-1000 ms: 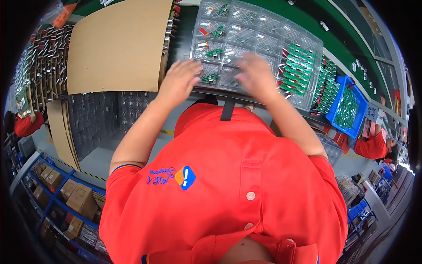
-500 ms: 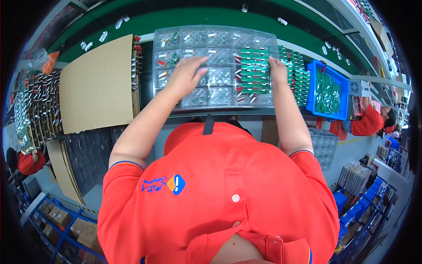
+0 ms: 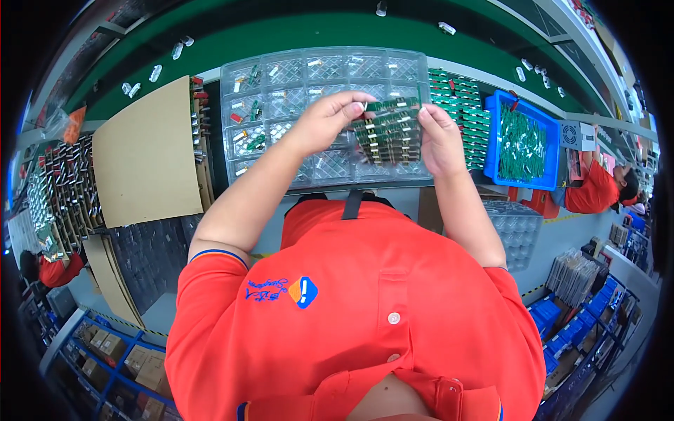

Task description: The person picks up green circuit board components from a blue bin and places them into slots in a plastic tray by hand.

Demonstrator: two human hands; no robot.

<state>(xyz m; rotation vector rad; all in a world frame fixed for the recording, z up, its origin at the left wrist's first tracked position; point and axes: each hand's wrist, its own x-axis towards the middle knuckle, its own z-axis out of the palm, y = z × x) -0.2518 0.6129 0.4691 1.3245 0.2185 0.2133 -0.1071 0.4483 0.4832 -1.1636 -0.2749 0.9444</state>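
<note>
A clear plastic tray (image 3: 281, 77) with many small compartments lies on the green bench, some cells holding small green and red parts. Above its right half I hold a panel of small green circuit boards (image 3: 387, 135) between both hands. My left hand (image 3: 328, 121) grips the panel's upper left edge with thumb and fingers. My right hand (image 3: 439, 139) holds its right edge. The panel hides the tray cells beneath it.
A brown cardboard sheet (image 3: 149, 154) lies left of the tray. More green boards (image 3: 460, 112) lie to the right, beside a blue bin (image 3: 521, 144) full of green boards. Empty clear trays (image 3: 516, 231) are stacked lower right. Another person in red (image 3: 593, 189) works at far right.
Both hands were spread flat on the tray a second ago. Now they have come together and lifted a panel of green boards above the tray's right half.
</note>
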